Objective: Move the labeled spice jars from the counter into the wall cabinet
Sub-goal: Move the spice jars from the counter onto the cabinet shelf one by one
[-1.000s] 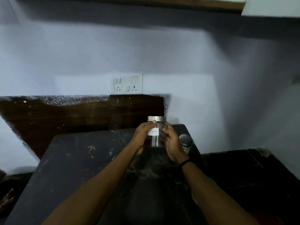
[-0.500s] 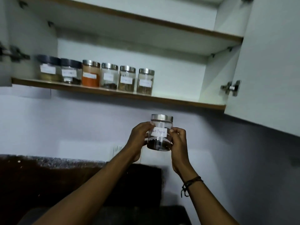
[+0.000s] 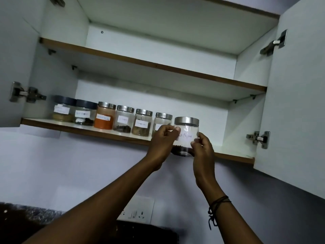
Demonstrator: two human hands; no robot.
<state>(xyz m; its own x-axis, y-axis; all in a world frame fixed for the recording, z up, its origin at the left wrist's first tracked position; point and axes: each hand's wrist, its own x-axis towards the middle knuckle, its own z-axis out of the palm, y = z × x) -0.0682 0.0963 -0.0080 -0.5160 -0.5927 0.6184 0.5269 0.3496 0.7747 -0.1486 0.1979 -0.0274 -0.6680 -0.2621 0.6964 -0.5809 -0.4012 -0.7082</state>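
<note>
A clear black pepper jar with a steel lid and a white label is held between both hands at the front edge of the lower shelf of the open wall cabinet. My left hand grips its left side, my right hand its right side. The jar's dark base sits level with the shelf lip, just right of a row of several labeled jars. I cannot tell whether it rests on the shelf.
The upper shelf holds nothing visible. The open right cabinet door stands close beside my right hand, the left door at the far left. A wall socket sits below. Bare shelf lies to the right of the held jar.
Both hands have lifted the black pepper jar from the counter up to the lower cabinet shelf. The view has tilted upward, so the counter has dropped out of sight.
</note>
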